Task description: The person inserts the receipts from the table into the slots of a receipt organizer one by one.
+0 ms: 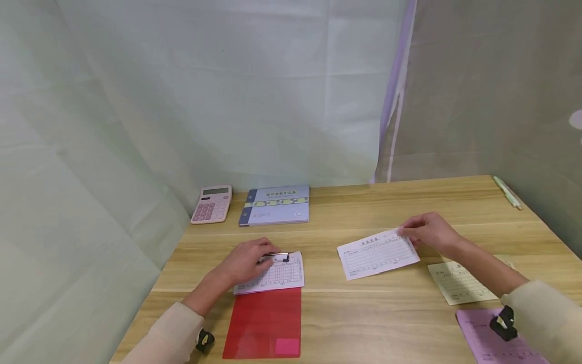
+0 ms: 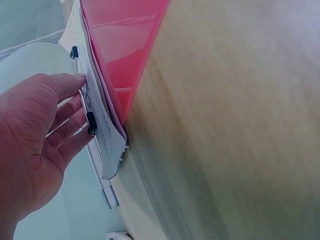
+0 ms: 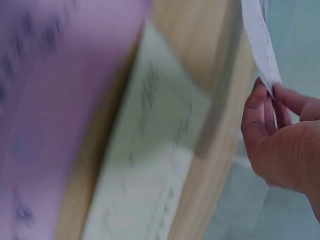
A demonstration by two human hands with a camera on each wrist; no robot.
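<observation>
One slip (image 1: 377, 254), long axis crosswise (tilted, mind), is pinched by right hand (image 1: 429, 234), right of clip (image 1: 285, 258) gripped by left hand (image 1: 246, 262).

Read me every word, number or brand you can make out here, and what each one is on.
Blue book: Chinese title, possibly ending "日记账", too blurred to be sure; smaller print unreadable.
White slip in the right hand: heading and form print, too small.
Clipped slip: grid and print, too small.
Pale green slip, purple slip: print too blurred.
Calculator: key markings too small.
</observation>
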